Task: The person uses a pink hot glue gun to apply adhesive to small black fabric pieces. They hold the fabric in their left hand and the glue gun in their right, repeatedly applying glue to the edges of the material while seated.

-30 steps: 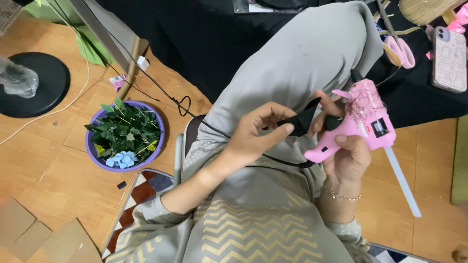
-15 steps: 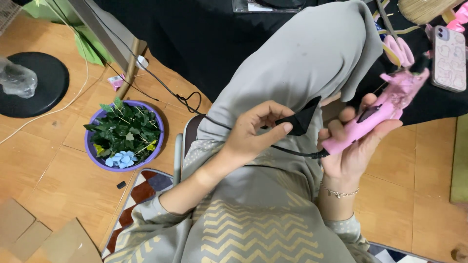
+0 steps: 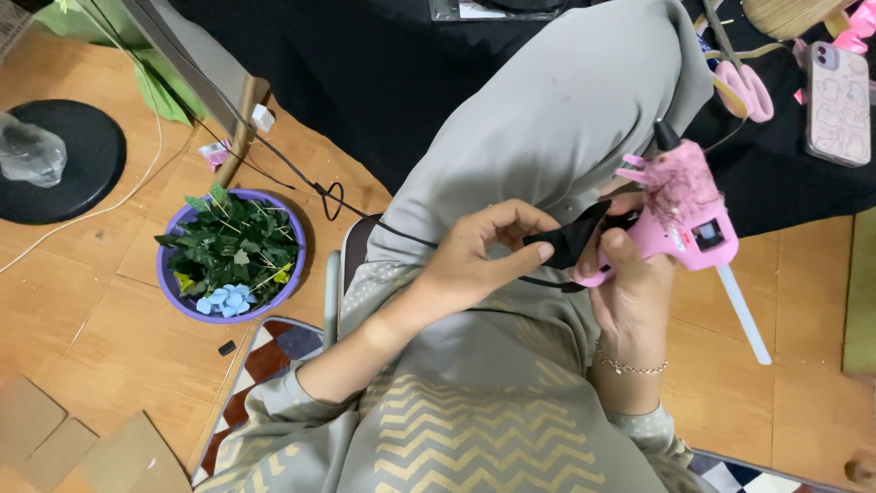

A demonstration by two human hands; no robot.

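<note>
- The black fabric piece (image 3: 573, 239) sits over the person's raised knee, between the two hands, its pointed tip aimed up and to the right toward the glue gun.
- The left hand (image 3: 479, 260) is clamped on the piece from its left side, thumb and forefinger pinching the lower edge while the other fingers curl above it.
- The pink glue gun (image 3: 680, 210) lies just to the right of the piece; its long axis runs from the dark nozzle at the upper left down to the clear glue stick (image 3: 744, 315) that juts out at the lower right.
- The right hand (image 3: 630, 283) is wrapped around the gun's handle from below, fingers closed on it, and its fingertips touch the right edge of the fabric.
- A thin black cord (image 3: 401, 236) trails from the hands leftward across the grey trouser leg (image 3: 557, 128).
- Well apart on the wooden floor (image 3: 82, 301) to the left stands a purple bowl (image 3: 173, 290) of green leaves and pale blue flowers.
- Pink scissors (image 3: 744, 87) and a phone (image 3: 838, 91) lie on the black cloth (image 3: 365, 82) beyond the knee.
</note>
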